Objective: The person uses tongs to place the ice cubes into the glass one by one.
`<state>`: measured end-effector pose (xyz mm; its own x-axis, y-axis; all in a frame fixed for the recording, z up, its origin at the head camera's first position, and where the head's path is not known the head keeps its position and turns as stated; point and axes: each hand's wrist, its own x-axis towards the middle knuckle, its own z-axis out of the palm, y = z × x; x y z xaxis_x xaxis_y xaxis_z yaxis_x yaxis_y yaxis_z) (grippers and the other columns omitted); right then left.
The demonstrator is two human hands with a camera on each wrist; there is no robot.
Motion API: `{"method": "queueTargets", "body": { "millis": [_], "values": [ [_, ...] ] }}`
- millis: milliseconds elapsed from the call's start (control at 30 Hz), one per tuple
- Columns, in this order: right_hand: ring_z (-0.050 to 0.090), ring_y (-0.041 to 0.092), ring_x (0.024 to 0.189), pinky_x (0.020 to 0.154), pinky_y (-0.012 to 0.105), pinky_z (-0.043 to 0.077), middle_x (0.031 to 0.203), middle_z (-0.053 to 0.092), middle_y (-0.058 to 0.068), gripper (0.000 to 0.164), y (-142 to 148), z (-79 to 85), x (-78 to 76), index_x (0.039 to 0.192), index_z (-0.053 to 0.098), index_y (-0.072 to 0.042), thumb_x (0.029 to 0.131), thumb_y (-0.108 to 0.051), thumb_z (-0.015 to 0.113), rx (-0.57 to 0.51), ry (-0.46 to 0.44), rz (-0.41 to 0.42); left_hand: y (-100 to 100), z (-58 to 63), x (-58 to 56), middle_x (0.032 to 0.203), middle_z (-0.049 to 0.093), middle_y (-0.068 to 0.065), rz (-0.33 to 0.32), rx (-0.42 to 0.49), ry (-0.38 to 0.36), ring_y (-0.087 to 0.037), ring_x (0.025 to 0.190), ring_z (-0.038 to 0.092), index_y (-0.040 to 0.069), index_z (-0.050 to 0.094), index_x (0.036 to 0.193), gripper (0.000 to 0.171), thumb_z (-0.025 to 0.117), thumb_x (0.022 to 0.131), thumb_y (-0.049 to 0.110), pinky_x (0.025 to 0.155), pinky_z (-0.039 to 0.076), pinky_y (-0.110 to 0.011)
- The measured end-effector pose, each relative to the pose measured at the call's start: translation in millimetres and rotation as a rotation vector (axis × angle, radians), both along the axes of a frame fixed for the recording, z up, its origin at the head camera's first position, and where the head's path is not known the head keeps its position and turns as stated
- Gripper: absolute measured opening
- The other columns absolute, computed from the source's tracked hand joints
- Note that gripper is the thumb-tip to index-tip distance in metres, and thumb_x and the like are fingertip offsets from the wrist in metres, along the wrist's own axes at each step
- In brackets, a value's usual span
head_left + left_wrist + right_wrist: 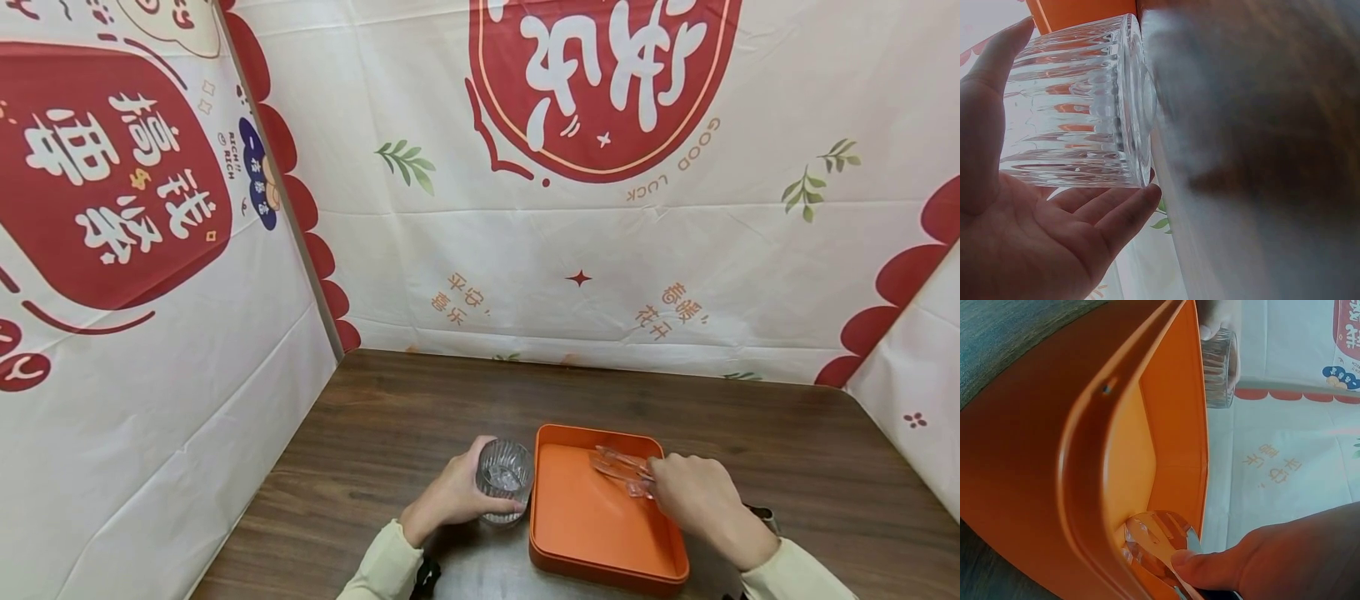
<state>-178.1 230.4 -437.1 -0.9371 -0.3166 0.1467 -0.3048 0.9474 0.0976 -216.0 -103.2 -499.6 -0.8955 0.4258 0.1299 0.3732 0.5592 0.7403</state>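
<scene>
My left hand [455, 493] grips a clear ribbed glass [505, 479], thumb on one side and fingers on the other. In the left wrist view the glass [1079, 106] shows its thick base close to the table; whether they touch I cannot tell. Just right of it lies an orange rectangular tray [592, 542] with raised walls. Over the tray's right wall, my right hand [697, 496] holds clear slotted tongs [1157, 534], their ends inside the tray. A small clear lump [639, 489] shows beside the tongs; whether they pinch it I cannot tell.
The brown wood-grain table [390, 408] runs back to a white printed cloth [525, 250]. Another printed cloth [150, 375] hangs along the left side. The tray's walls stand between the glass and the tongs.
</scene>
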Motion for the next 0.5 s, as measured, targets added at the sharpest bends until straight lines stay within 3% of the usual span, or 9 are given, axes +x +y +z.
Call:
{"method": "queueTargets", "body": {
  "millis": [500],
  "values": [
    [0.056,0.022,0.051,0.044,0.042,0.046,0.064,0.058,0.003,0.017,-3.0,-0.6,-0.6,0.074,0.061,-0.014,0.082,-0.018,0.076,0.0,-0.013,0.004,-0.5,-1.4,-0.9,0.111,0.067,-0.004,0.0,0.001,-0.005,-0.015,0.096,0.065,0.018,0.044,0.134,0.089,0.09,0.065,0.05,0.082,0.053,-0.03]
  ]
}}
